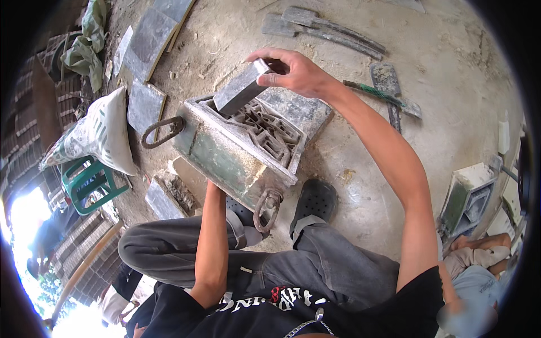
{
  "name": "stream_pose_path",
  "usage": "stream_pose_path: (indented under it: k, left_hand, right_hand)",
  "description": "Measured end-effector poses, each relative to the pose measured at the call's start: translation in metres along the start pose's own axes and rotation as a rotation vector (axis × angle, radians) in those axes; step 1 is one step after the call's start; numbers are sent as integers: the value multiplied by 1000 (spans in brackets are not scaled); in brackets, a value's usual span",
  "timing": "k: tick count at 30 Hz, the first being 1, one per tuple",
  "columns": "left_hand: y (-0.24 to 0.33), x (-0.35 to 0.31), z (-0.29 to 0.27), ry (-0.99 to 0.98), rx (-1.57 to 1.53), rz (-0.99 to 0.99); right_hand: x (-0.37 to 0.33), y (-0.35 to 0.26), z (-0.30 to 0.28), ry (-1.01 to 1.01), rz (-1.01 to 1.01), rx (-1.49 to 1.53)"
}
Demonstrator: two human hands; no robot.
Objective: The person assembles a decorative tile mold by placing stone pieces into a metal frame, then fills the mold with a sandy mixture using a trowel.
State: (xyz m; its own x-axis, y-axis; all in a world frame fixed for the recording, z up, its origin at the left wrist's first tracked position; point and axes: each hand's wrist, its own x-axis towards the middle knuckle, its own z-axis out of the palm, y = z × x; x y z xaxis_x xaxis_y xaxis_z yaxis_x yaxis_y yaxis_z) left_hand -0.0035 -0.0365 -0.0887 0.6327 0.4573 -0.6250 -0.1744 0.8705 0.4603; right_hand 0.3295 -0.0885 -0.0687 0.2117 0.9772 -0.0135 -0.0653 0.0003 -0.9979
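Note:
My right hand (298, 73) grips the upper end of a grey, flat-sided metal block (241, 90), thumb on one side and fingers over the top. The block's lower end meets or hangs just over the far-left part of a weathered green metal box (222, 160); actual contact is unclear. This box is tilted, with a pale rim and a lattice of ribs (267, 132) inside its open top. An iron ring handle (163, 132) and a second ring handle (267, 211) sit at its ends. My left forearm (212, 242) reaches up behind the box's near side, which hides the left hand.
Flat grey slabs (149, 42) and a white sack (107, 132) lie left, near a green plastic stool (90, 183). Long-handled flat tools (327, 31) and a green-wrapped tool (375, 93) rest on the dusty floor. Another green box (465, 194) and a person (479, 276) are at right.

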Motion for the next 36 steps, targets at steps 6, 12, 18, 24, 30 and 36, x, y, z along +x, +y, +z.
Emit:
stream_pose_path:
  k: [6, 12, 18, 24, 30, 36]
  left_hand:
    - [-1, 2, 2, -18, 14, 8]
    - [-5, 3, 13, -53, 49, 2]
    - [-12, 6, 1, 7, -135, -20]
    - [-16, 5, 7, -12, -49, -18]
    - [-21, 4, 12, -22, -34, -8]
    - [-26, 9, 24, -69, -47, 34]
  right_hand:
    - [18, -3, -13, -276, 30, 92]
    - [30, 18, -11, -340, 77, 354]
    - [25, -10, -9, -409, 24, 76]
    - [34, -19, 42, -601, 129, 16]
    - [-1, -27, 79, -445, 116, 18]
    - [-1, -47, 90, -368, 199, -235]
